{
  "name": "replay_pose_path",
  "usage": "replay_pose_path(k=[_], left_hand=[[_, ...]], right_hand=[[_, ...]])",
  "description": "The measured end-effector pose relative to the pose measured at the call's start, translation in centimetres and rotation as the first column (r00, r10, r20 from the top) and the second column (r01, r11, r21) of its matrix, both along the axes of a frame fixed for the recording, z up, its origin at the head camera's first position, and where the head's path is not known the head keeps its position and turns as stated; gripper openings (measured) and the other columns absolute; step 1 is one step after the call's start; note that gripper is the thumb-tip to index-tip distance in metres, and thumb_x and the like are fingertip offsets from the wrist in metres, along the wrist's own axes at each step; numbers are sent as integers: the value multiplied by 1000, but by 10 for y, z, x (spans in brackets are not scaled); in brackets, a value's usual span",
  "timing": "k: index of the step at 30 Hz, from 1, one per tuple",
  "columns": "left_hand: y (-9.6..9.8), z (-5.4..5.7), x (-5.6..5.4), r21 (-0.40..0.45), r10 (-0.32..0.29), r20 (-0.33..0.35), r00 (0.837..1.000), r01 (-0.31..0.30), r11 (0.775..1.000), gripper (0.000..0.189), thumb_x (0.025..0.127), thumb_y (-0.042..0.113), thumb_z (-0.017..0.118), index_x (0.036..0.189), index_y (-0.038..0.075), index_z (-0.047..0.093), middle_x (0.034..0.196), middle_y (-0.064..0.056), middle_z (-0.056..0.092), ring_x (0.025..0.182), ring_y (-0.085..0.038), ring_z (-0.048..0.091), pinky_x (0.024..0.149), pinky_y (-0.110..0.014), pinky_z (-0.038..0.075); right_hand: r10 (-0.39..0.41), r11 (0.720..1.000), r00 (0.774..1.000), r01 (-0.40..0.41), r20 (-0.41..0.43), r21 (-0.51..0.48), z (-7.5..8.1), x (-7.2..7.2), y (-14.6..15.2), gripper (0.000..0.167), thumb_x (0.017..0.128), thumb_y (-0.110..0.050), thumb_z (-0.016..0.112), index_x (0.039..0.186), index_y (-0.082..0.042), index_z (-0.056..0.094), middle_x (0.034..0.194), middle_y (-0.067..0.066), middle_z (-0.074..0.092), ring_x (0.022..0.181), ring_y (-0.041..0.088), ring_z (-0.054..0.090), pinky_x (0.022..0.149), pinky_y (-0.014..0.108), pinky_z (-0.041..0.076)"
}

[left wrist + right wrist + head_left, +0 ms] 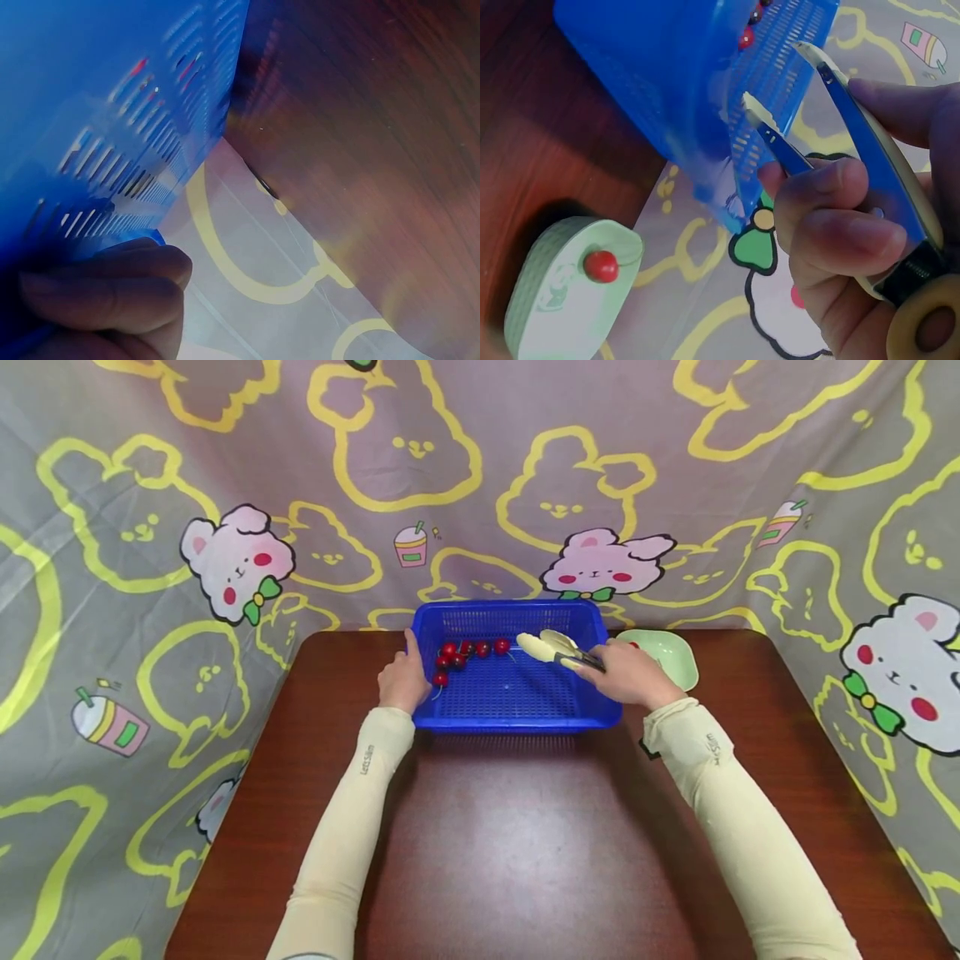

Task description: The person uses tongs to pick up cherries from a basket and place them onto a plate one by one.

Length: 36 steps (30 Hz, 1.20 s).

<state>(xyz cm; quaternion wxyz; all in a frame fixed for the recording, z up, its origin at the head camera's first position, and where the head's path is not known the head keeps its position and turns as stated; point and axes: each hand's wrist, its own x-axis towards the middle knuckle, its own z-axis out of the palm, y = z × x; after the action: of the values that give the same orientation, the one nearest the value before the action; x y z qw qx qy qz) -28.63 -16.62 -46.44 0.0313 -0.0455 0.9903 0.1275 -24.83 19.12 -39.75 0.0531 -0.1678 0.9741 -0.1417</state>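
A blue perforated plastic basket [517,724] stands at the back of the table. Several dark red cherries [458,660], some with green stems, lie in its left and middle part. My left hand [405,681] grips the basket's left rim, its curled fingers [112,296] showing against the outer wall in the left wrist view. My right hand [630,672] holds a pair of tongs [551,649] with cream tips over the basket's right half. The tips are spread, with nothing between them. One cherry [601,266] sits in a pale green dish [678,658] right of the basket, partly behind my right hand.
The brown wooden table [517,843] has rounded back corners. A grey cloth [480,460] with yellow outlines and white rabbits hangs close behind the basket and along both sides.
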Motion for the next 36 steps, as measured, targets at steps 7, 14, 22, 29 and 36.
replay_pose_path(k=[7, 14, 22, 29, 36], left_hand=[[0, 2, 0, 11, 2, 17, 1000, -2, 1000, 105, 91, 19, 74, 166, 6, 2, 137, -29, 58, 93, -45, 68, 88, -58, 56], [0, 0, 1, 4, 4, -8, 1000, -4, 1000, 102, 92, 18, 74, 166, 5, 4, 136, -28, 59, 91, -44, 68, 86, -56, 57], [2, 1, 1, 5, 9, -14, 1000, -9, 1000, 100, 93, 17, 72, 166, 5, 5, 134, -29, 59, 88, -42, 68, 85, -56, 57], [2, 1, 1, 5, 1, -10, 1000, -1, 1000, 101, 92, 16, 72, 166, 5, 5, 133, -29, 60, 87, -42, 68, 83, -55, 58], [1, 0, -1, 3, 2, -14, 1000, -2, 1000, 101, 92, 16, 72, 166, 5, 4, 133, -29, 60, 86, -41, 68, 81, -55, 58]], right_hand=[[23, 1000, 999, -24, 41, 11, -1, -10, -13, 53, 104, -36, 57, 132, 9, 63, 120, 27, 66, 109, 40, 63, 95, 56, 50], [3, 1000, 995, -6, 98, 24, -3, -20, -23, 52, 104, -39, 57, 128, 7, 66, 115, 24, 64, 100, 36, 60, 90, 55, 50], [-9, 998, 991, 0, 136, 66, -6, -32, -31, 52, 104, -42, 56, 127, 4, 66, 120, 23, 66, 107, 37, 62, 94, 55, 51], [-26, 997, 986, 13, 167, 79, -8, -39, -40, 45, 103, -43, 57, 111, -1, 68, 103, 16, 65, 93, 32, 58, 86, 51, 50], [-39, 993, 982, 17, 184, 117, -11, -45, -49, 42, 103, -45, 56, 104, -3, 66, 99, 15, 63, 91, 31, 57, 85, 49, 50]])
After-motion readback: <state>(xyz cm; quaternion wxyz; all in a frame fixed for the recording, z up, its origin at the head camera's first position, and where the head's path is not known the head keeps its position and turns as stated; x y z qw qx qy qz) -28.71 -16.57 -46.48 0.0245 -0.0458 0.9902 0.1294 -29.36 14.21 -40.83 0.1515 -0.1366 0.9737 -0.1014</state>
